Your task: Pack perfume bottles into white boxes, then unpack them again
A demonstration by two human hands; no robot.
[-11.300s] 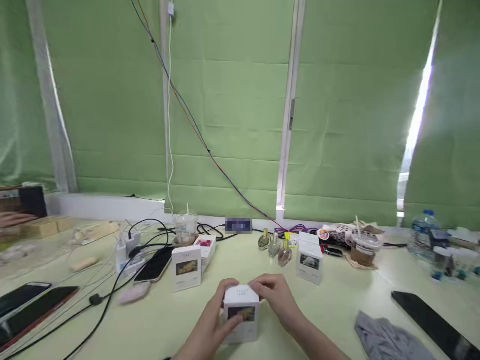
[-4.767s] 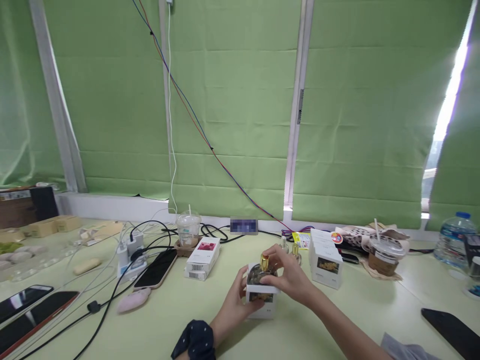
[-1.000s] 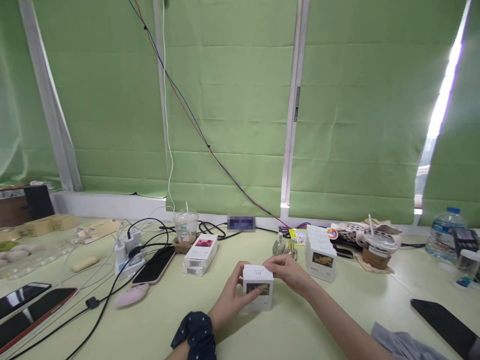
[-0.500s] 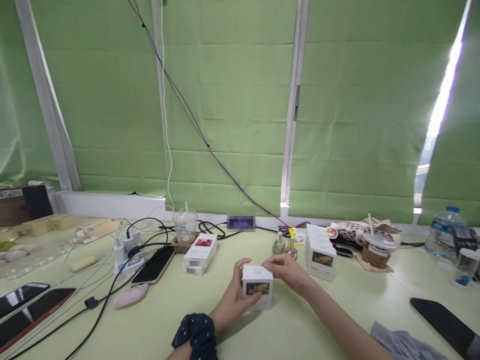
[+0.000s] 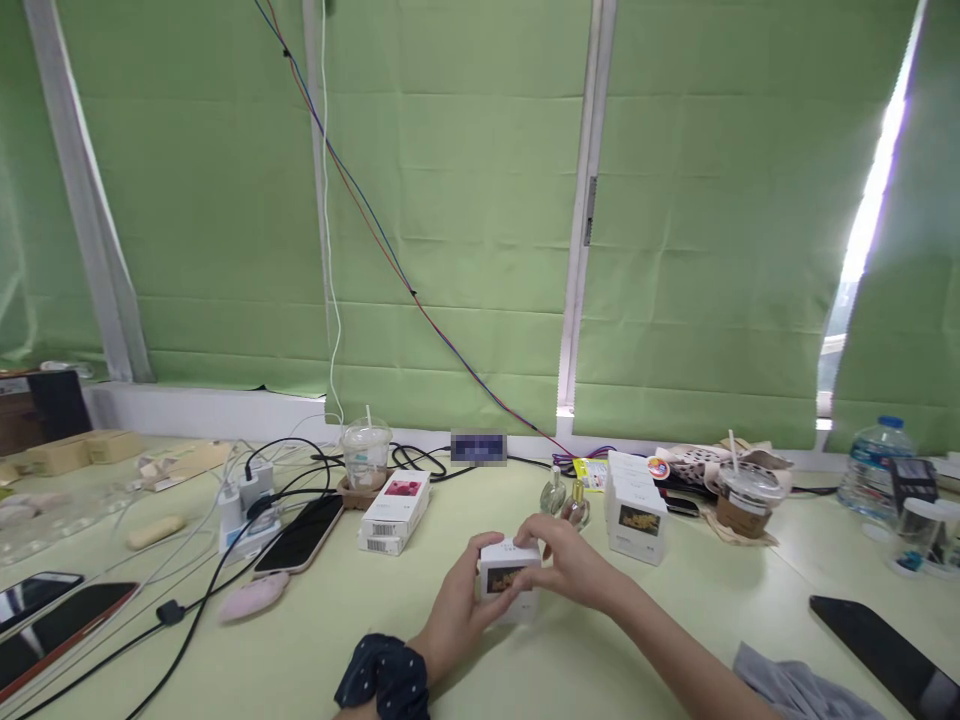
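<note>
My left hand (image 5: 457, 605) clasps the box (image 5: 504, 580) from its left side, thumb across the lower front, fingers behind. My right hand (image 5: 570, 570) closes on the top and right side, fingertips pressed to the lid. The box stands upright and appears to rest on the table (image 5: 360, 640), directly before me, apart from the stack (image 5: 634, 505) and the bottles (image 5: 564, 497) beyond it. I cannot tell whether the lid flap is fully seated. Procedure, as I judge it:
1. Brace the base with the left hand.
2. Press the top evenly with the right.
3. Use light force, since card walls dent easily.
</note>
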